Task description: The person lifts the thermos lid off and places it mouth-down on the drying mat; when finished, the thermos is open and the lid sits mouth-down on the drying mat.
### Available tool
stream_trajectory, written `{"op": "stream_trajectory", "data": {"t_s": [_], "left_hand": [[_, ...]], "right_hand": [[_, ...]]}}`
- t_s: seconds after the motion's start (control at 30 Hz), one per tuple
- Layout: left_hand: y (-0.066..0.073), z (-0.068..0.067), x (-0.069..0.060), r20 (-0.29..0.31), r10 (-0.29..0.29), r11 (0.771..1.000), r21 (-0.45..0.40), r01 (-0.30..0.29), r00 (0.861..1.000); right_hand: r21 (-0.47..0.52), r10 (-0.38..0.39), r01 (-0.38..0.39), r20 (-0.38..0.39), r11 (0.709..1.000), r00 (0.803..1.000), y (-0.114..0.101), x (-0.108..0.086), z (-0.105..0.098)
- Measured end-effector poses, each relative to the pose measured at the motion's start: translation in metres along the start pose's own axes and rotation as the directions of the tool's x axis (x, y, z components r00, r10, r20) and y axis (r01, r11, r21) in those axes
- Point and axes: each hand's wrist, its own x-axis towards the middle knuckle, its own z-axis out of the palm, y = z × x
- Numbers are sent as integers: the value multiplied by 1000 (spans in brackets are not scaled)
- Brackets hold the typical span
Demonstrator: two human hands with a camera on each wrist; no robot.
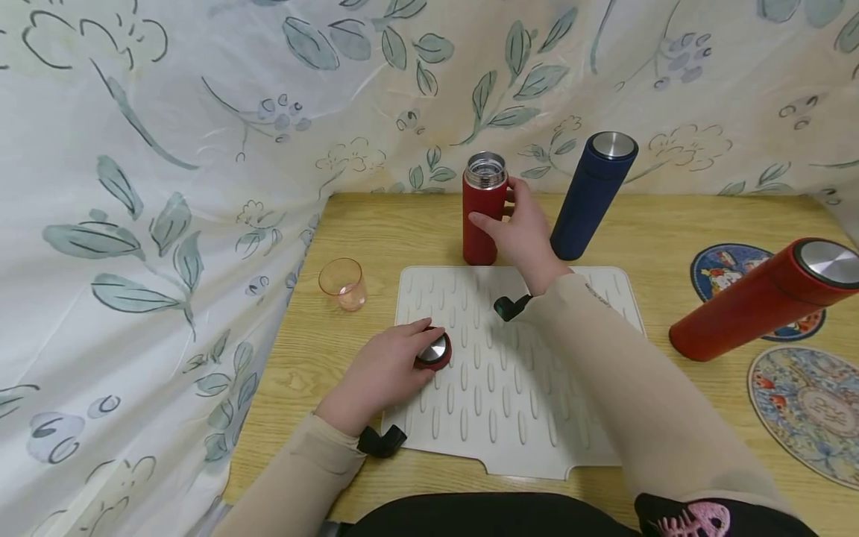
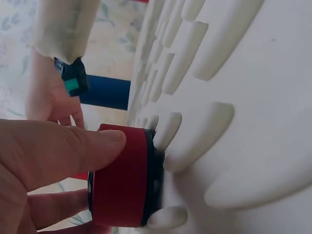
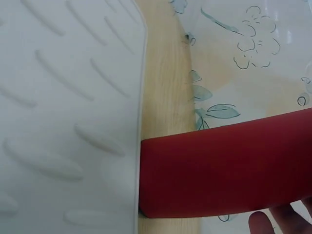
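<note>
A red thermos (image 1: 479, 224) stands upright just behind the white ridged mat (image 1: 470, 440), its steel mouth uncovered. My right hand (image 1: 526, 231) holds its upper body, thumb in front and fingers round the far side. In the right wrist view the thermos body (image 3: 219, 170) rises from the wood beside the mat, with some fingertips at the lower right. The red lid (image 1: 436, 352), steel-topped, rests on the left part of the mat. My left hand (image 1: 385, 369) grips this lid; the left wrist view shows the thumb along the side of the lid (image 2: 122, 180).
Right of my right hand stands a blue thermos (image 1: 593, 198). A taller red thermos (image 1: 745, 309) is at the right, near two patterned round coasters (image 1: 808, 410). A small clear orange-tinted cup (image 1: 344, 285) sits left of the mat. Floral cloth (image 1: 268, 89) hangs behind and at the left.
</note>
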Motion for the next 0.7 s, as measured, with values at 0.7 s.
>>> {"op": "stream_trajectory", "data": {"t_s": [0.7], "left_hand": [[-8,-4,-39,-508,120,983,-60,-174,853]], "right_hand": [[158,-59,176,-557,972,829,55,-32,-70]]}}
